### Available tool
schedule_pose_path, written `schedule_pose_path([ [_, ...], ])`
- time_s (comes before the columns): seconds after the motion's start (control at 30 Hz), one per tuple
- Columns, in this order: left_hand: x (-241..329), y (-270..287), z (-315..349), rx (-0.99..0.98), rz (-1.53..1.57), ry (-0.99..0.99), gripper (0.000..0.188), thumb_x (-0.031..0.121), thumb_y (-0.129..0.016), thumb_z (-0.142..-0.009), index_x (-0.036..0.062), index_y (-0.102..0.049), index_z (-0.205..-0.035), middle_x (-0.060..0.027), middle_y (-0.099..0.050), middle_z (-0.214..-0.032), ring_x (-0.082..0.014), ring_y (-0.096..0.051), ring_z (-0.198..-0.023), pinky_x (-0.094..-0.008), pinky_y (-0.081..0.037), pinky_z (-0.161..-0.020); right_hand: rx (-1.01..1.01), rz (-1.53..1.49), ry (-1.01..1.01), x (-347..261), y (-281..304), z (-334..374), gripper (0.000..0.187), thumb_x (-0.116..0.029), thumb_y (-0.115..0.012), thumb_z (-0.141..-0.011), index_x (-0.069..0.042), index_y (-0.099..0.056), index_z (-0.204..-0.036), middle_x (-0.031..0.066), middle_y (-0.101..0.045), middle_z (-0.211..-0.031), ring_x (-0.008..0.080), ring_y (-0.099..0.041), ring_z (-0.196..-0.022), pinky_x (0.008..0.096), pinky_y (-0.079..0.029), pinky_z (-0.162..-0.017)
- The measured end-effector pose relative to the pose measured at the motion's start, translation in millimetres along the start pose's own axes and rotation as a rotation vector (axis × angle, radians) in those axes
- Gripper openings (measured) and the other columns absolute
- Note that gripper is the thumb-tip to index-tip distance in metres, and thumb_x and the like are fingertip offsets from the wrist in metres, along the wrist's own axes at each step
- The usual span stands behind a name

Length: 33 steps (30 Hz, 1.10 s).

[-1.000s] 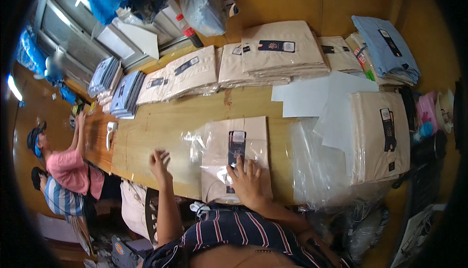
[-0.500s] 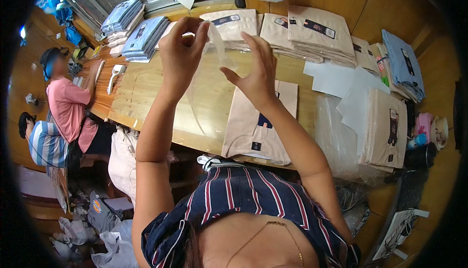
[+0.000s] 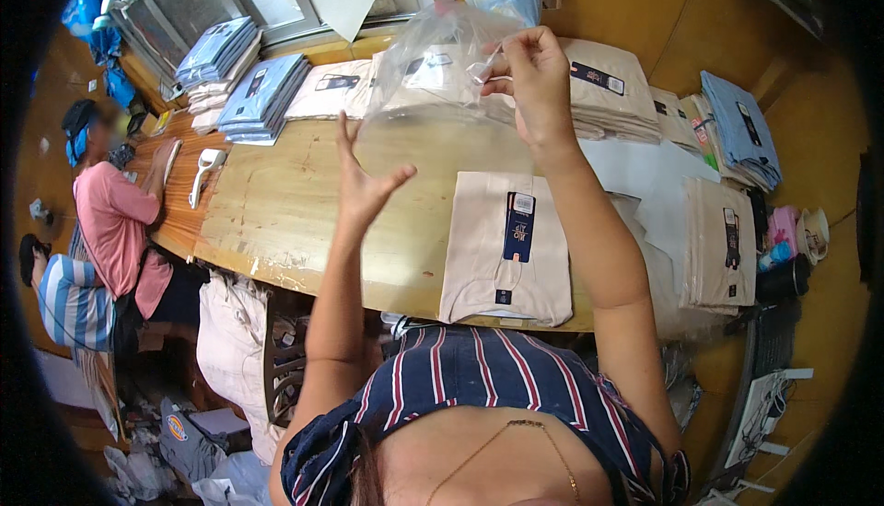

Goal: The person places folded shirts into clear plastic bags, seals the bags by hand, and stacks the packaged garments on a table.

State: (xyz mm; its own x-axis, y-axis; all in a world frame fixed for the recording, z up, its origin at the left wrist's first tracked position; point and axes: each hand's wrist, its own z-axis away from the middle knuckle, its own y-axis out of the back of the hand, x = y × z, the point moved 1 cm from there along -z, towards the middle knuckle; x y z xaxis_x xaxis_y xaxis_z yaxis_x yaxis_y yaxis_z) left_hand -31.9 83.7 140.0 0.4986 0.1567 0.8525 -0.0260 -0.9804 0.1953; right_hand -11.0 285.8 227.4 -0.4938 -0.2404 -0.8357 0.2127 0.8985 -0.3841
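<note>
A clear plastic bag [image 3: 419, 73] hangs spread out above the table, billowing wide. My right hand [image 3: 537, 82] pinches its edge between thumb and fingers. Beside the bag's left side is my left hand [image 3: 364, 179], thumb and fingers stretched apart; I cannot tell whether its fingertips touch the film. Below my right forearm lies a folded cream shirt [image 3: 474, 257], collar toward me, with a dark hang tag [image 3: 519, 227] on its front.
Bagged cream shirts [image 3: 603, 82] and blue shirts [image 3: 262, 96] are stacked along the table's far side. More cream shirts [image 3: 718, 248] lie at right by white sheets [image 3: 635, 161]. A white handheld tool [image 3: 204, 174] rests at left, near a seated person in pink [image 3: 115, 207].
My right hand has moved up and right, swinging the bag out wide. My left hand has come down, let go of the film and spread its fingers.
</note>
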Motion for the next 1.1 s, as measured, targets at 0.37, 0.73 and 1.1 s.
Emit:
schedule_pose_path([
  [0.37,-16,2,8,0.446,0.410,0.053,0.009,0.015,-0.053,-0.080,0.0057,-0.053,-0.081,0.0008,-0.050,-0.061,-0.0009,-0.038,-0.047,-0.0140,-0.026,-0.039,-0.099,-0.149,0.045,-4,64,-11,0.030,0.004,-0.057,-0.071,-0.002,-0.047,-0.099,0.0028,-0.051,-0.078,0.0104,-0.050,-0.073,0.0213,-0.042,-0.066],
  [0.73,28,6,-18,0.336,0.131,0.122,0.010,0.000,-0.049,-0.076,0.0036,-0.052,-0.085,0.0020,-0.046,-0.057,-0.0001,-0.035,-0.044,-0.0134,-0.022,-0.037,-0.836,0.238,0.030,95,90,12,0.082,-0.002,-0.064,-0.066,-0.015,-0.014,-0.129,0.0063,-0.024,-0.129,0.0193,-0.026,-0.117,0.0326,-0.033,-0.091],
  [1.1,44,10,-19,0.421,0.224,0.106,0.013,0.006,-0.052,-0.079,0.0039,-0.048,-0.092,0.0034,-0.045,-0.059,0.0007,-0.034,-0.041,-0.0123,-0.021,-0.031,-0.233,-0.175,0.090,133,48,-14,0.099,-0.016,-0.074,-0.058,-0.013,-0.005,-0.129,0.0128,-0.012,-0.130,0.0245,-0.037,-0.108,0.0302,-0.044,-0.076],
])
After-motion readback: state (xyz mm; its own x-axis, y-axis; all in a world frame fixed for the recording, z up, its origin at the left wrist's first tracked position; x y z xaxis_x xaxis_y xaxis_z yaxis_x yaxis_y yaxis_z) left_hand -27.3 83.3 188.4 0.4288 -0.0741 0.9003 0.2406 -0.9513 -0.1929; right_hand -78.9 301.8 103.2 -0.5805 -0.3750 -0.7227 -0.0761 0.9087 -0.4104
